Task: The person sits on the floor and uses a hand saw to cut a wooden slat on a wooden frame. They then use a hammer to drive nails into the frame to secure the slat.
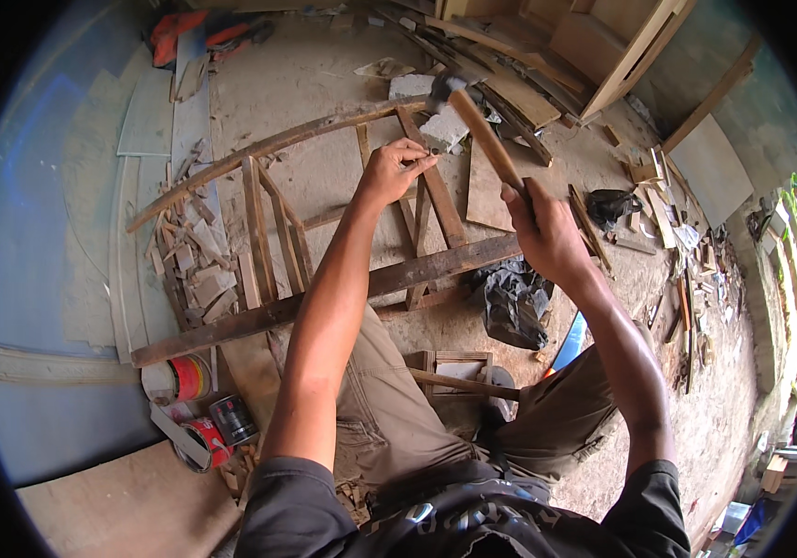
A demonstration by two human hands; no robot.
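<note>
My right hand (550, 231) grips a hammer (488, 139) by its wooden handle. Its dark head is raised beyond my left hand and smeared by motion. My left hand (398, 170) is closed in a pinch over a crosspiece (442, 205) of a wooden frame. At its fingertips shows a small dark nail (434, 152), too small to see fully. The frame has a long dark near rail (398, 276) across my thighs and a curved far rail (296, 133). Several slats and legs join the rails.
Wood offcuts (207, 279) lie heaped left of the frame. Paint cans (203, 442) stand at lower left. A black plastic bag (515, 302) lies near my right knee, beside a small wooden box (457, 367). Planks (510, 84) and a wooden cabinet (617, 46) are at the far right.
</note>
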